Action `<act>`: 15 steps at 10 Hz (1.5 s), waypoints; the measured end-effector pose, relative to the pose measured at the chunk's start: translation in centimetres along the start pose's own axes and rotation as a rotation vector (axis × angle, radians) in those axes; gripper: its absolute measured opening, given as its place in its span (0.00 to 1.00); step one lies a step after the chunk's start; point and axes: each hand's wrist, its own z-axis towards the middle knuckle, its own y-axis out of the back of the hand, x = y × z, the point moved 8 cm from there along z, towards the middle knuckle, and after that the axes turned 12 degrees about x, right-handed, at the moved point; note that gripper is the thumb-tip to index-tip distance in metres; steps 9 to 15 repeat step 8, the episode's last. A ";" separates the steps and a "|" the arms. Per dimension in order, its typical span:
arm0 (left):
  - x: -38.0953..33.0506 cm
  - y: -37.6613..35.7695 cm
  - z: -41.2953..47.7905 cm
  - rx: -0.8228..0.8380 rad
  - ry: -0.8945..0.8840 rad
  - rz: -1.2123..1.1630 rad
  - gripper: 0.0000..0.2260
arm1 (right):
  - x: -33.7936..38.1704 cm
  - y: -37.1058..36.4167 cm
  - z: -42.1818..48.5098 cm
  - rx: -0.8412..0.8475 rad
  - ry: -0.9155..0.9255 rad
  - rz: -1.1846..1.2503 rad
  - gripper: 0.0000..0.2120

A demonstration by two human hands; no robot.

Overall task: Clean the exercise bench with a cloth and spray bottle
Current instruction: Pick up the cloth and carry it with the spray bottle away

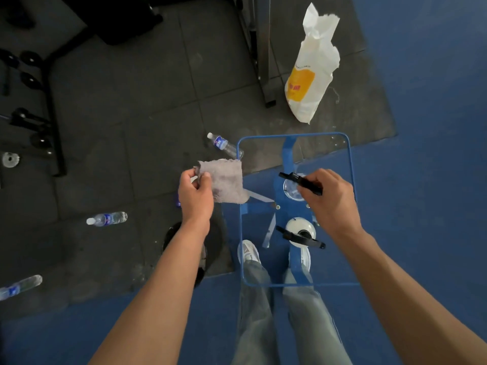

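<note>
**At the glass table: sprayer in hand, bench not yet reached**

Over the blue-rimmed glass table (316, 133), the right hand (332, 196) has its fingers curled round the black trigger head of the clear spray bottle (291, 191), which stands on the far half of the tabletop. A second, white spray bottle (300, 230) stands untouched on the near half. Just off the table's left edge, the left hand (196, 192) pinches a grey cloth (226, 181) by one side between thumb and fingers, and the rest hangs loose.

The step in hand looks like gathering the tools, with no wiping begun. No bench pad shows plainly; the dark gym frame (54, 106) well beyond the table's far-left corner may be part of it, though I cannot tell.

The next move probably calls for lifting the clear bottle straight up, clear of the white one, then turning left toward that equipment. A water bottle (224, 144) lies on the floor at the table's far-left corner, so footing there needs care. A white and yellow plastic bag (311, 75) stands beyond the far edge.
</note>
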 end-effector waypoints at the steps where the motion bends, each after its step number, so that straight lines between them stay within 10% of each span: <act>1: 1.4 0.7 2.2 0.005 0.069 -0.019 0.10 | 0.0 -1.0 0.9 0.026 -0.010 -0.025 0.03; 8: 5.3 -0.6 2.1 0.281 0.138 0.138 0.14 | 4.4 0.4 0.7 -0.011 -0.061 0.044 0.28; 15: 5.3 -0.6 2.1 0.281 0.138 0.138 0.14 | 4.4 0.4 0.7 -0.011 -0.061 0.044 0.28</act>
